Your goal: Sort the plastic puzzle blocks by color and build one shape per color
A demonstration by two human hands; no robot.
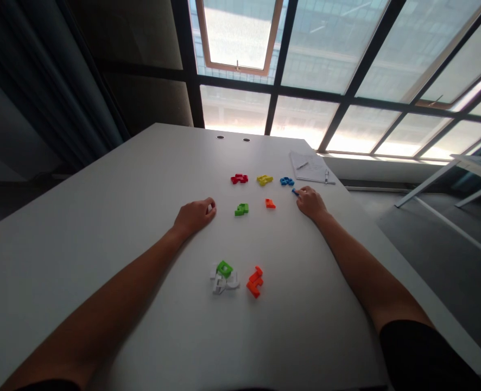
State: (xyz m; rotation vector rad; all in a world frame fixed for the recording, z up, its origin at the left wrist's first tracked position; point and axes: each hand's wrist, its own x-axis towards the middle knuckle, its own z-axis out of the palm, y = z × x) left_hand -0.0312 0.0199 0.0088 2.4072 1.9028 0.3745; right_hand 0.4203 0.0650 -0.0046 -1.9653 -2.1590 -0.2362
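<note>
My right hand (pixel 310 201) pinches a small blue plastic block (pixel 295 191) at its fingertips, low over the table. Just beyond it lies a cluster of blue blocks (pixel 286 181). On the left, my left hand (pixel 196 213) rests on the table with its fingers curled; a pale spot shows by the thumb, and I cannot make out whether it is a held piece. Between the hands are green blocks (pixel 241 209) and an orange block (pixel 270 203). Red blocks (pixel 239 178) and yellow blocks (pixel 264 180) form a row with the blue cluster.
Nearer to me on the white table (pixel 163 326) lie white pieces (pixel 225 283), with a green block (pixel 225 268) on top, beside more orange blocks (pixel 255 282). Paper sheets (pixel 314 167) with pens lie at the far right edge. Windows stand behind.
</note>
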